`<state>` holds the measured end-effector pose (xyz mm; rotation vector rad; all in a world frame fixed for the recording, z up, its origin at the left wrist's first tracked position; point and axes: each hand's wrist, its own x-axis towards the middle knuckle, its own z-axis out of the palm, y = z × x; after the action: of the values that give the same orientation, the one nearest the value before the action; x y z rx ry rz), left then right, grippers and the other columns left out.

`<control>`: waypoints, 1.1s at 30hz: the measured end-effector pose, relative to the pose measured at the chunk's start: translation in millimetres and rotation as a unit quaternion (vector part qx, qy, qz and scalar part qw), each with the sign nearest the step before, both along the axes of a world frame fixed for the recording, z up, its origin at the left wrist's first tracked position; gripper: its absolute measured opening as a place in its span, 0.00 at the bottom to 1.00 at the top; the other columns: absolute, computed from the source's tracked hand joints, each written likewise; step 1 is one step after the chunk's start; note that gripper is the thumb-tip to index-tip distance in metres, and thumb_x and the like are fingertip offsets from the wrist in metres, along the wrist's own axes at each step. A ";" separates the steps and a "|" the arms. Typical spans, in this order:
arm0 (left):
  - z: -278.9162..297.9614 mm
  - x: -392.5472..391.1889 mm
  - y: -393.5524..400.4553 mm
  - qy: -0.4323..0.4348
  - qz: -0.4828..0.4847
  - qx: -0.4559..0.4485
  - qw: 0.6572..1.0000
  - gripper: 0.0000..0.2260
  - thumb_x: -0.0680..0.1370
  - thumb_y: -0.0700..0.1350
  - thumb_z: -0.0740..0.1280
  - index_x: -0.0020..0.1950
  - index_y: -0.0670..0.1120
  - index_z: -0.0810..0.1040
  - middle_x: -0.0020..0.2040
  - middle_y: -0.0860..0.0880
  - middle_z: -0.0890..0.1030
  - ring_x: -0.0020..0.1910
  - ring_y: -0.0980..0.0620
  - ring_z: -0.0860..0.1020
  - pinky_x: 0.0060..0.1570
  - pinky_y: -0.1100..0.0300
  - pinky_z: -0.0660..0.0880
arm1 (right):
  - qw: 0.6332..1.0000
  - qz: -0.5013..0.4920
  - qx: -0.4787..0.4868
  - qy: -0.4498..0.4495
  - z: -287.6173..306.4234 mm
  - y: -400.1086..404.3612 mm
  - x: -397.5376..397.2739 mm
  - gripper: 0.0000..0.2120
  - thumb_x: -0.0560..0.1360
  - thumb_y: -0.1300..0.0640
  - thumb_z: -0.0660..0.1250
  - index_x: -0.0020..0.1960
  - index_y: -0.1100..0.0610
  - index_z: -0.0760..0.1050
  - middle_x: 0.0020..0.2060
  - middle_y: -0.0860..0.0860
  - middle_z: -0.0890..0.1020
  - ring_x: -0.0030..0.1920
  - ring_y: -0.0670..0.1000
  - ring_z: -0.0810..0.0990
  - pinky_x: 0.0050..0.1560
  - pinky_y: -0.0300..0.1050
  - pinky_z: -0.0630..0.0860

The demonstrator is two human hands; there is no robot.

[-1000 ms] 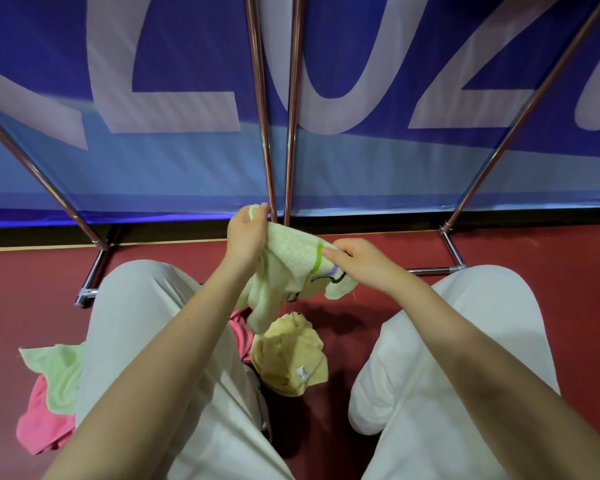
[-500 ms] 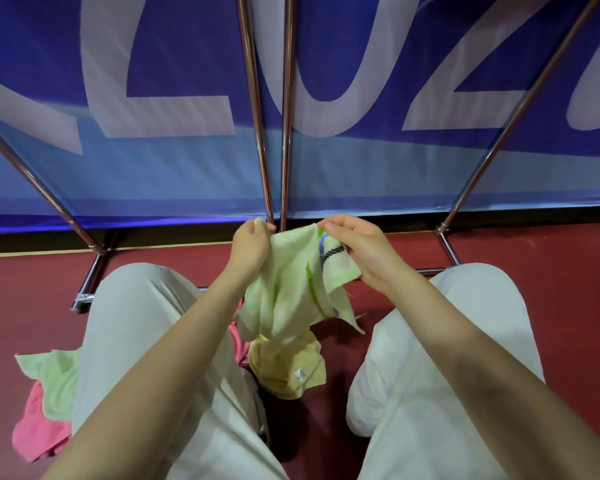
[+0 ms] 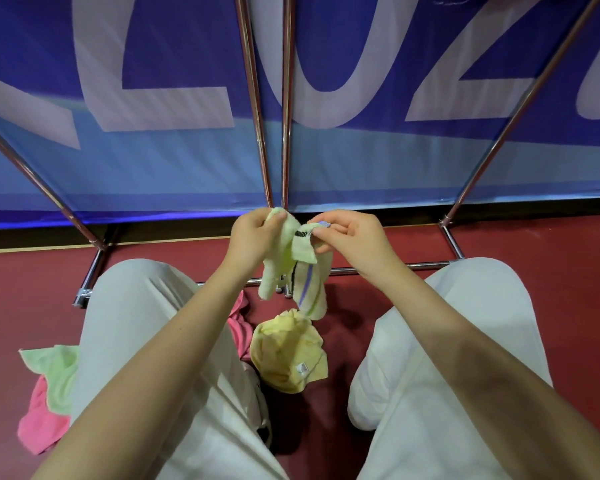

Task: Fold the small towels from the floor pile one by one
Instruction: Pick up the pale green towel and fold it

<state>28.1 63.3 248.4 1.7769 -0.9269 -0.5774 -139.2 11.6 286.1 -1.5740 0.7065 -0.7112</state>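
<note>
Both hands are raised close together, each pinching the top edge of one pale green towel [image 3: 297, 268]. The left hand [image 3: 253, 237] grips one corner in curled fingers; the right hand [image 3: 352, 237] pinches the striped corner just beside it. The towel hangs bunched below them. Under the hands a yellow towel [image 3: 286, 351] lies on the floor, with pink [image 3: 37, 424] and green [image 3: 54, 372] towels down to the left

The pink towel [image 3: 241, 323] lies mostly hidden under the left leg [image 3: 160, 341] (only edges show).
</note>
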 end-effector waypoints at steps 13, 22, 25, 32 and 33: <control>3.0 -15.8 2.9 0.363 -0.092 -0.056 0.925 0.07 0.75 0.46 0.68 0.41 0.44 0.76 0.37 0.46 0.76 0.36 0.52 0.75 0.39 0.60 0.72 | 0.993 -0.050 -0.073 0.077 -9.8 -7.0 2.1 0.09 0.79 0.59 0.63 0.39 0.56 0.69 0.30 0.51 0.68 0.30 0.44 0.64 0.33 0.38 0.63; 13.9 -25.8 -2.0 0.447 -0.113 -0.084 0.884 0.05 0.80 0.42 0.63 0.48 0.43 0.77 0.42 0.45 0.77 0.42 0.49 0.77 0.45 0.58 0.74 | 0.996 -0.058 -0.056 0.041 -7.9 -6.2 4.2 0.06 0.76 0.61 0.67 0.41 0.54 0.76 0.37 0.45 0.79 0.39 0.41 0.76 0.45 0.34 0.72; 19.2 -32.4 -4.9 0.464 -0.102 -0.099 0.875 0.06 0.80 0.40 0.63 0.52 0.43 0.79 0.43 0.45 0.82 0.42 0.50 0.81 0.46 0.58 0.78 | 0.994 -0.068 -0.078 0.041 -6.7 -5.5 3.1 0.04 0.78 0.60 0.65 0.44 0.58 0.75 0.37 0.45 0.78 0.38 0.40 0.74 0.44 0.32 0.70; 23.4 -40.1 -9.1 0.474 -0.074 -0.104 0.871 0.07 0.81 0.42 0.63 0.52 0.41 0.79 0.42 0.45 0.83 0.40 0.51 0.82 0.41 0.60 0.80 | 0.993 -0.095 -0.066 0.018 -5.1 -7.4 1.6 0.04 0.79 0.61 0.63 0.46 0.58 0.74 0.40 0.49 0.78 0.42 0.46 0.75 0.47 0.40 0.72; 23.1 -40.6 -9.7 0.469 -0.070 -0.108 0.874 0.08 0.81 0.42 0.63 0.53 0.41 0.79 0.43 0.45 0.83 0.41 0.51 0.82 0.42 0.60 0.80 | 0.993 -0.097 -0.063 0.013 -4.1 -7.3 1.0 0.04 0.79 0.61 0.63 0.45 0.57 0.74 0.40 0.49 0.77 0.43 0.46 0.75 0.47 0.41 0.72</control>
<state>-12.5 53.6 271.5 1.0074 -0.3963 -1.2282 -138.1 4.3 282.0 -1.6461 0.8571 -0.8948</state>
